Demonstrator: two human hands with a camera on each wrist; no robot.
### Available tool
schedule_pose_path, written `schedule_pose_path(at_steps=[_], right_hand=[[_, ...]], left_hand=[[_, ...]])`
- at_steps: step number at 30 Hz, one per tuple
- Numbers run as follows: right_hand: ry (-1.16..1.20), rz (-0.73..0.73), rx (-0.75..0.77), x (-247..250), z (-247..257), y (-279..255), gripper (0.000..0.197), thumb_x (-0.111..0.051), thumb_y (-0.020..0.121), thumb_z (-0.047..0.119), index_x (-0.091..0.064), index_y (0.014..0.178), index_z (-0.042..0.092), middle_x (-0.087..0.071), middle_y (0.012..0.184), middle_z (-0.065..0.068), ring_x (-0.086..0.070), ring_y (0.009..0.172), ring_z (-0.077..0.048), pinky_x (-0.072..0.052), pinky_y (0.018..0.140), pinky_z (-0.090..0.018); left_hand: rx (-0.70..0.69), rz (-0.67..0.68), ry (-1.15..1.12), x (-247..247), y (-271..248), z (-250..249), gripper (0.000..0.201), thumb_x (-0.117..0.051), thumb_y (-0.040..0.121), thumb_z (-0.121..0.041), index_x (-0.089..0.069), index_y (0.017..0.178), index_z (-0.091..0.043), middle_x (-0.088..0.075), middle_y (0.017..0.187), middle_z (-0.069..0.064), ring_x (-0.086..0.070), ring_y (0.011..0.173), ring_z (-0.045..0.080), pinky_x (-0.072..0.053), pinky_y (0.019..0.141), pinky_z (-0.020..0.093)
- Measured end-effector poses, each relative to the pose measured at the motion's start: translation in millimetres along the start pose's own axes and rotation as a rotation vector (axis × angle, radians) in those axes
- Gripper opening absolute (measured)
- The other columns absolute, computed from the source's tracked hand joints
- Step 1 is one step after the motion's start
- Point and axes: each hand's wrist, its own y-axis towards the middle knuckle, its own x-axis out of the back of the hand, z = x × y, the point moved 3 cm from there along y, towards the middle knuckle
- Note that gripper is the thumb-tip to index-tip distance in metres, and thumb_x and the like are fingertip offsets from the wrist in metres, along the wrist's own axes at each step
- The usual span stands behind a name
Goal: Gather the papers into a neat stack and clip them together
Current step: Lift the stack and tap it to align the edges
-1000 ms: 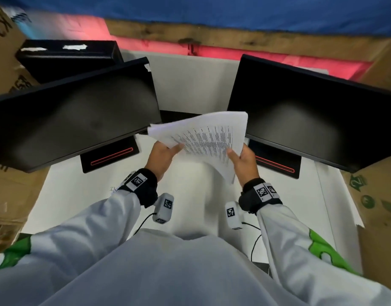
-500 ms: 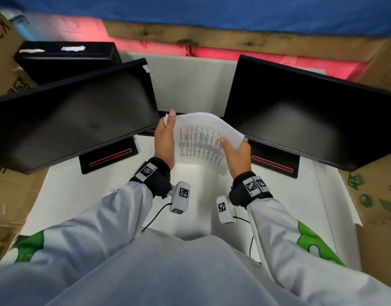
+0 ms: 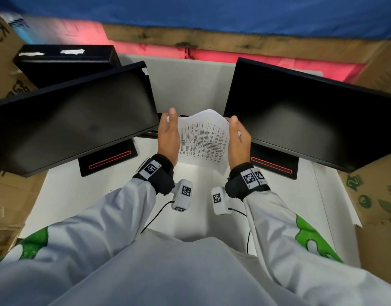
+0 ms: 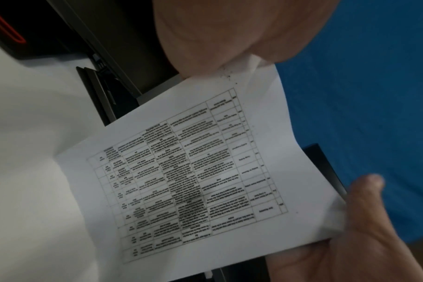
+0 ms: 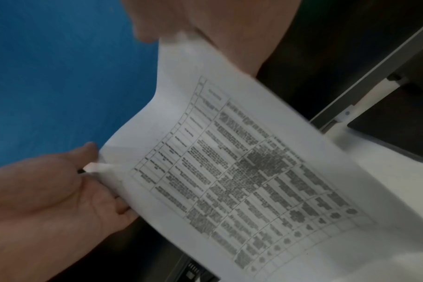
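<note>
The white printed papers (image 3: 203, 140), sheets carrying a black ruled table of text, are held up off the white desk (image 3: 64, 195) between the two hands. The left hand (image 3: 168, 135) stands edge-on against the left side of the papers with its fingers straight and pointing away from the person. The right hand (image 3: 238, 140) stands the same way against the right side, thumb (image 3: 233, 122) up by the top corner. From the left wrist view the papers (image 4: 193, 181) bow between the palms, and one corner of a lower sheet (image 5: 97, 167) sticks out by the left palm in the right wrist view, so the edges are not all flush. How many sheets there are cannot be told.

The papers sit in the gap between two black flat monitors, the left monitor (image 3: 75, 127) and the right monitor (image 3: 307, 127), whose inner edges come close to the backs of the hands. Below the hands the bare desk opens toward the person's body. Each monitor's black base with a red outlined slot (image 3: 109, 160) rests on the desk under its screen.

The fingers of both hands lie behind the sheets and are mostly hidden. The printed text is too blurred to read. Brown cardboard boxes (image 3: 379, 195) crowd the desk's right and left sides, cut off by the frame.
</note>
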Motion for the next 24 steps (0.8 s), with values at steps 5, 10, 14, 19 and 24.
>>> schedule_pose_path(at_steps=[5, 10, 14, 19, 24], right_hand=[[-0.187, 0.204, -0.019, 4, -14, 0, 0.028, -0.06, 0.094, 0.02, -0.058, 0.122, 0.023, -0.066, 0.109, 0.003, -0.065, 0.099, -0.007, -0.056, 0.085, -0.027], [-0.152, 0.046, -0.03, 13, -4, 7, 0.026, -0.052, 0.098, 0.014, -0.062, 0.122, 0.016, -0.069, 0.106, 0.001, -0.066, 0.099, -0.012, -0.052, 0.092, -0.024], [-0.161, 0.083, -0.03, 13, -6, 1, 0.019, -0.053, 0.098, 0.014, -0.063, 0.11, 0.024, -0.069, 0.1, 0.004, -0.067, 0.093, -0.006, -0.053, 0.089, -0.021], [-0.122, 0.036, -0.158, 13, -29, -7, 0.03, -0.053, 0.099, 0.019, -0.06, 0.124, 0.005, -0.067, 0.108, -0.001, -0.064, 0.099, -0.016, -0.055, 0.084, -0.023], [-0.116, 0.043, -0.159, 13, -39, -17, 0.03, -0.049, 0.101, 0.013, -0.057, 0.127, 0.002, -0.063, 0.112, -0.001, -0.061, 0.099, -0.012, -0.049, 0.075, -0.003]], left_hand=[[-0.086, 0.194, 0.255, 2, 1, 5, 0.036, -0.056, 0.096, -0.044, -0.037, 0.117, -0.02, -0.058, 0.111, 0.009, -0.062, 0.094, 0.02, -0.055, 0.085, 0.037], [-0.189, 0.193, 0.363, 10, 1, -1, 0.02, -0.05, 0.101, -0.009, -0.039, 0.117, -0.016, -0.052, 0.113, 0.007, -0.054, 0.096, 0.018, -0.048, 0.088, 0.034], [-0.163, 0.162, 0.285, 16, 1, 3, 0.018, -0.044, 0.104, -0.012, -0.04, 0.121, -0.014, -0.056, 0.113, 0.007, -0.057, 0.104, 0.019, -0.048, 0.102, 0.04], [-0.125, 0.135, 0.286, 17, -2, 21, 0.033, -0.042, 0.101, -0.025, -0.041, 0.134, -0.023, -0.06, 0.136, 0.006, -0.057, 0.128, 0.022, -0.04, 0.116, 0.045], [-0.103, 0.134, 0.272, 19, -7, 29, 0.028, -0.039, 0.105, -0.016, -0.038, 0.132, -0.022, -0.06, 0.124, -0.005, -0.059, 0.118, 0.015, -0.042, 0.114, 0.042]])
